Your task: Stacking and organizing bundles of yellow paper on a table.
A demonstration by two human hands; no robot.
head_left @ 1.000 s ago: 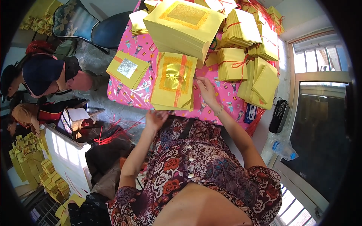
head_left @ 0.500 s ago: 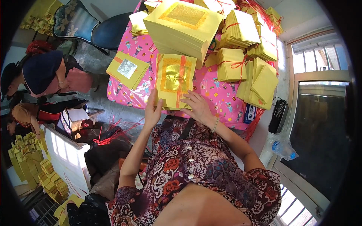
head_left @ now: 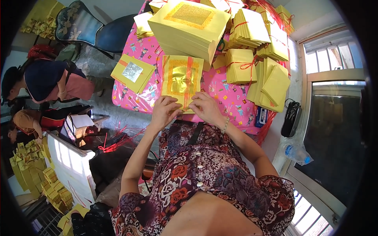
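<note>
My left hand and right hand pinch the near edge of the gold-foil paper bundle lying just before the tall yellow stack; light, floppy, probably best gripped at its red band.

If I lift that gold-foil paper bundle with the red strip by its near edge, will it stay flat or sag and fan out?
The gold-foil bundle looks like thin stacked sheets, so it would probably sag if lifted by one edge. The red strip runs lengthwise only, so sheets might fan sideways. Both the left hand and right hand pinch its near edge; supporting it from beneath seems safer.
</note>
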